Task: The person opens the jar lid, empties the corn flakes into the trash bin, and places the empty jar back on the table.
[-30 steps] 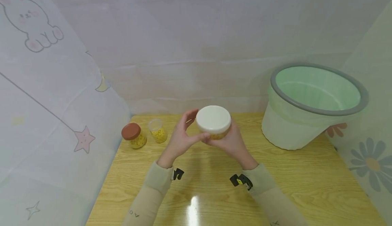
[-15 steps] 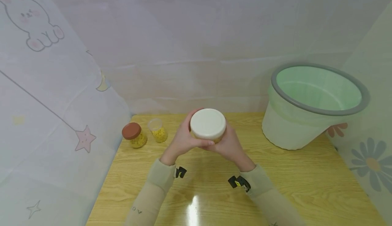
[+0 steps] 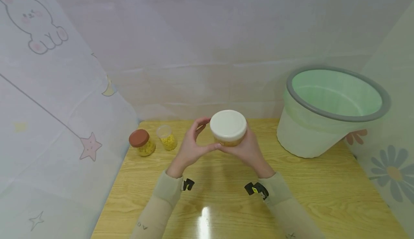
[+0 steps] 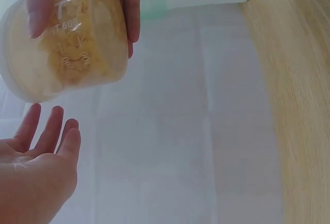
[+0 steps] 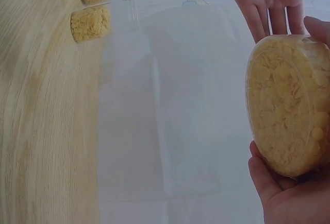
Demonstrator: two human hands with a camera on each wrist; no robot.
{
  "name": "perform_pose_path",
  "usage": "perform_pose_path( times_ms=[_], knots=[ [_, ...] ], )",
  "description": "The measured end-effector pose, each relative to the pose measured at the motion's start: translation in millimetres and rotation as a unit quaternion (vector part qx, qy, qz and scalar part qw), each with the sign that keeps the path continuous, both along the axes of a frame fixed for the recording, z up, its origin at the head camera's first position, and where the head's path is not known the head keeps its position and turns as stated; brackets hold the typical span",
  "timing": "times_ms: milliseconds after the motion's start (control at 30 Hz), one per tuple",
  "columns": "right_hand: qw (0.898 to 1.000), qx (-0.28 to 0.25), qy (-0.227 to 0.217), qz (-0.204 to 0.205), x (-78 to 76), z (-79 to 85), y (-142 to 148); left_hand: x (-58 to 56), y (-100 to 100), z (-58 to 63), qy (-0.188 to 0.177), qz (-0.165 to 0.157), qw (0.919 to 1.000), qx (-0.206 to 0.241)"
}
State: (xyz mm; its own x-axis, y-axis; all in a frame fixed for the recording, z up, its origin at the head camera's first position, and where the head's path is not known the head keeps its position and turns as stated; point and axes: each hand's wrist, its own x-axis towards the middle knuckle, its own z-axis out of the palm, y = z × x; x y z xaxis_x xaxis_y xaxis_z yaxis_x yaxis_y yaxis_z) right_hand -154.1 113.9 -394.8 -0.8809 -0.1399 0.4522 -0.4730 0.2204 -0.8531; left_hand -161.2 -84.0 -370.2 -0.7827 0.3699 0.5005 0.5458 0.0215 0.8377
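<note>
A clear plastic jar [image 3: 228, 127] with a white screw lid is held up over the table. Pale yellow flakes [image 5: 283, 105] show through its base in the right wrist view, and white measuring marks run along its side in the left wrist view. My right hand [image 3: 250, 148] grips the jar from the right, thumb and fingers around its body. My left hand [image 3: 190, 145] is beside it on the left, fingers spread and thumb tip at the jar's lower front. In the left wrist view the left hand's [image 4: 44, 167] relaxed fingertips are just off the lid.
At the table's back left stand a jar with a brown lid [image 3: 139, 138] and a lidless clear cup [image 3: 167, 142], both holding yellow pieces. A large white bin [image 3: 304, 138] with a grey rim and green liner is at the right. Printed cloth walls border the wooden table [image 3: 226, 203].
Half a second ago my left hand was wrapped round the jar; its fingers have since come away from it. The jar has shifted slightly right and up with the right hand.
</note>
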Motion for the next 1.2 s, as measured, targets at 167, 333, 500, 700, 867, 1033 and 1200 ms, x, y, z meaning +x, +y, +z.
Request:
perform_pose_path(
  times_ms=[167,333,500,700,867,1033,1200],
  knots=[
    [1.0,-0.002,-0.005,-0.003,-0.6,0.8,2,-1.3,0,-0.8,0.023,0.011,0.9996,0.011],
    [1.0,-0.002,-0.001,0.0,0.4,2.7,0,-3.1,2,-0.4,0.017,0.015,0.9994,0.024],
    [1.0,0.002,0.005,0.009,1.1,1.7,-3,-2.5,4,1.3,-0.005,0.015,0.9998,0.007],
    [1.0,0.008,0.009,0.021,3.1,0.5,-9,0.4,7,4.9,-0.04,0.021,0.9982,-0.04],
    [0.999,0.01,0.021,0.023,5.7,1.5,-12,0.0,10,6.6,-0.058,0.01,0.9976,-0.034],
    [0.999,0.014,0.027,0.026,6.5,1.7,-12,-0.5,10,5.3,-0.055,0.001,0.9982,-0.024],
    [0.999,0.019,0.02,0.017,5.4,-0.5,-6,0.4,8,2.4,-0.037,-0.004,0.9991,-0.023]
  ],
)
